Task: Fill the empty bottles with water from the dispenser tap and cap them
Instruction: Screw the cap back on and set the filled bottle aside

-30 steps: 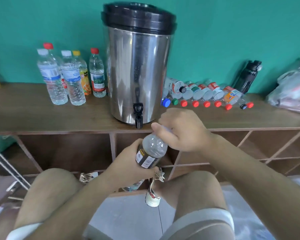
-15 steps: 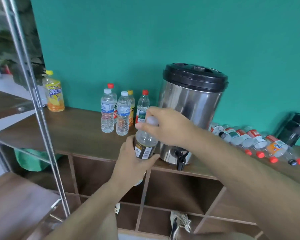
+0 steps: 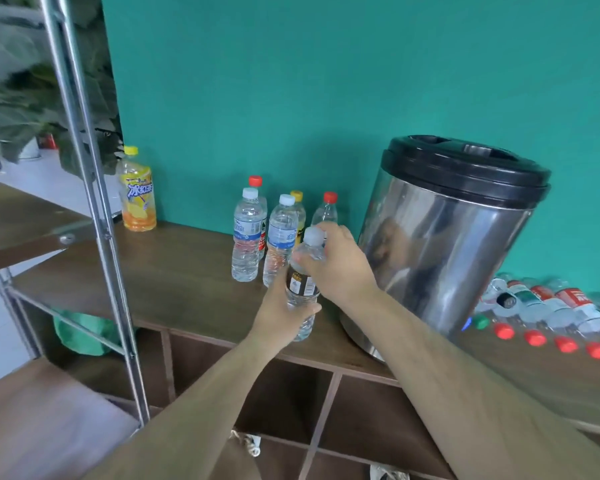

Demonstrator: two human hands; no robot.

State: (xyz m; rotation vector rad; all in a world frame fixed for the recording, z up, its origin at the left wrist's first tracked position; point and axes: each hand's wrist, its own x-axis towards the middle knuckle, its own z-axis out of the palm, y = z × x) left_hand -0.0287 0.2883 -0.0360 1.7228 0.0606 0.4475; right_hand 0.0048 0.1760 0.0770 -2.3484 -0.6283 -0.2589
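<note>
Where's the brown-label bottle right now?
Centre of the head view: the left hand and right hand hold the bottle over the counter, just left of the dispenser, in front of the standing bottles.

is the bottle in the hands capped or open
Capped: a white cap sits on the bottle, which the right hand grips at the neck. How tightly it is screwed on, cannot tell.

home-like room: teal wall (image 3: 291, 81), wooden cubby shelf (image 3: 187, 271), shoes (image 3: 249, 444), leafy plant (image 3: 21, 98)
</note>
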